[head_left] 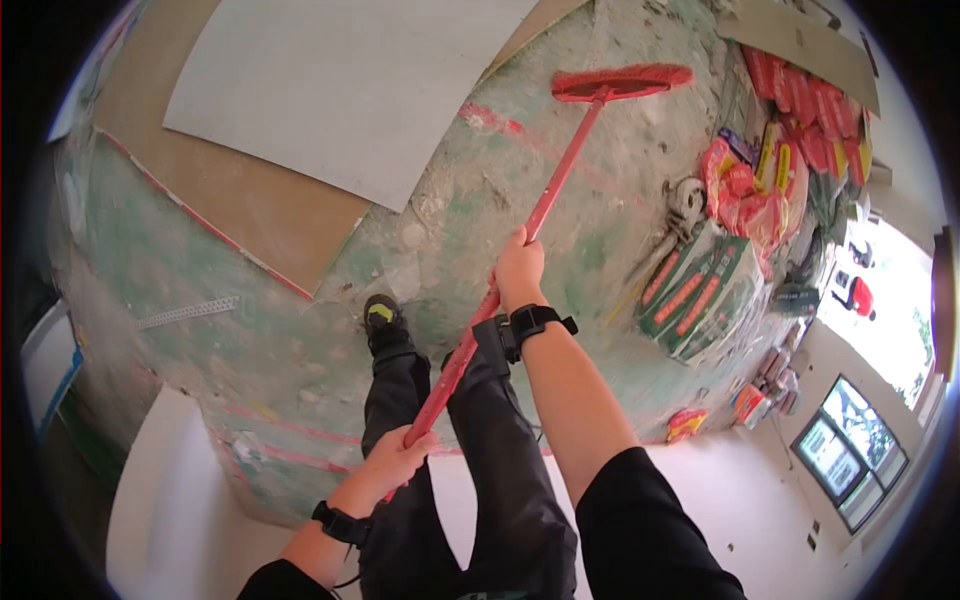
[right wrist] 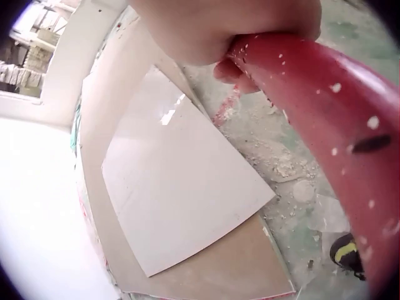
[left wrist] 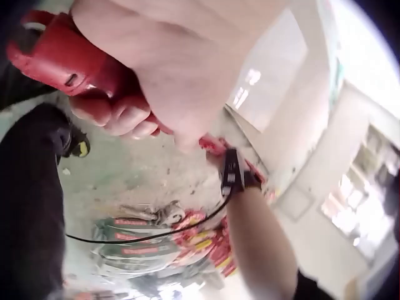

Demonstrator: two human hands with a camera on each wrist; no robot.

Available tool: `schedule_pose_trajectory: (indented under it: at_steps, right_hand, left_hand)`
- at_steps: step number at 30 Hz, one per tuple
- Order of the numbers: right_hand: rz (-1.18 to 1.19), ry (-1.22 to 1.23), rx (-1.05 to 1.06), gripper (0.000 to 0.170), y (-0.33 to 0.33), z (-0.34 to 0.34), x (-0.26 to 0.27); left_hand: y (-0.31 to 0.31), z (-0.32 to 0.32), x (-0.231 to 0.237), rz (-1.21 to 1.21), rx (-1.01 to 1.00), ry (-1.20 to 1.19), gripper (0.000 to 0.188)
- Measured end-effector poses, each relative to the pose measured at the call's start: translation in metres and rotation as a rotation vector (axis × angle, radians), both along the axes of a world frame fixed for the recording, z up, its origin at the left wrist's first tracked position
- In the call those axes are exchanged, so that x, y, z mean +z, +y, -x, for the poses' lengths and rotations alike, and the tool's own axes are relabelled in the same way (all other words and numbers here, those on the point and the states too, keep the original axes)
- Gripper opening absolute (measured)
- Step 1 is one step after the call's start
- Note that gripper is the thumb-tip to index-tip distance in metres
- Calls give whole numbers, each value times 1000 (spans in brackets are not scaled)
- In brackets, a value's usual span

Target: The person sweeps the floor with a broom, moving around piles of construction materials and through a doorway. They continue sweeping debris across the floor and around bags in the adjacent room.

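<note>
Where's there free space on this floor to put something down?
Dusty but open: floor between the perforated strip, brown board and shoe. The pale sheet on the board also looks bare. Narrower: between the red pole and green bags. Crowded: green bags through red bags.

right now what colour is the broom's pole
The pole is red with scattered pale specks, clearest in the right wrist view.

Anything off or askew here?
The flat white board lies crooked over the flat brown board. Pale crumbs litter the green-stained floor, like unswept debris. The long red pole has pale specks, possibly paint.
</note>
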State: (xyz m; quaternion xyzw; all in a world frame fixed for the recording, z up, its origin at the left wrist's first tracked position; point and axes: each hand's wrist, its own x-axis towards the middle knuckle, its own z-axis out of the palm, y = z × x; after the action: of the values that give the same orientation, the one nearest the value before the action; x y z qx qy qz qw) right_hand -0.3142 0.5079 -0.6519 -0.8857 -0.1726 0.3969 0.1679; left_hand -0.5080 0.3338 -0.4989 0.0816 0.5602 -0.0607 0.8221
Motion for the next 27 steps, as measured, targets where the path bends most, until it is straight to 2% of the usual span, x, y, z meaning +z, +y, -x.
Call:
schedule_pose_trajectory:
  at_steps: [2,3,5,8,10,12,13,14,16,17,19,20,22,23,25,27]
  right_hand:
    - [81,69,-51,40,-14,-12,11]
    - [148,138,-76,39,-8,-7,35]
    - [164,148,-90,40,-15,2,50]
    - [87,-115,218,43,-61,15,26]
    - [104,-178,262,43,-84,44,46]
    - [178,-8,94,44,-91,73,90]
    - [203,68,57,44,-122,79,71]
    - [251,182,-23,44,-120,88,104]
    - [285,244,-78,42,-151,104,120]
    - [276,247,-77,42,-170,111,125]
    - [235,465,-272,38,-186,119,133]
    - [222,462,-261,38,-185,114,132]
    - [161,549,-446,37,-181,109,145]
    - [171,547,-442,37,-178,103,148]
    - [18,480,-403,36,-150,75,145]
    - [-131,463,-407,34,-128,41,114]
  left_hand:
    - [-6,-3,14,14,-16,-16,30]
    - [-9,-4,23,-2,-27,-28,30]
    - [-17,-5,36,139,70,-85,20]
    - [-39,10,55,227,93,-73,18]
    - [-53,37,76,276,119,-71,19]
    - [-66,59,104,319,57,-32,21]
    - [-80,67,116,303,54,-25,21]
    - [-96,75,130,333,86,-16,23]
    - [-117,91,155,355,116,-2,24]
    - [-124,96,168,319,69,22,26]
    - [-124,103,186,262,34,43,27]
    - [-122,105,192,190,-117,144,29]
    - [-113,102,190,129,-372,273,35]
    - [-111,99,181,138,-367,272,35]
    - [-113,91,143,-242,-411,249,38]
    - [-102,68,92,-393,-411,229,37]
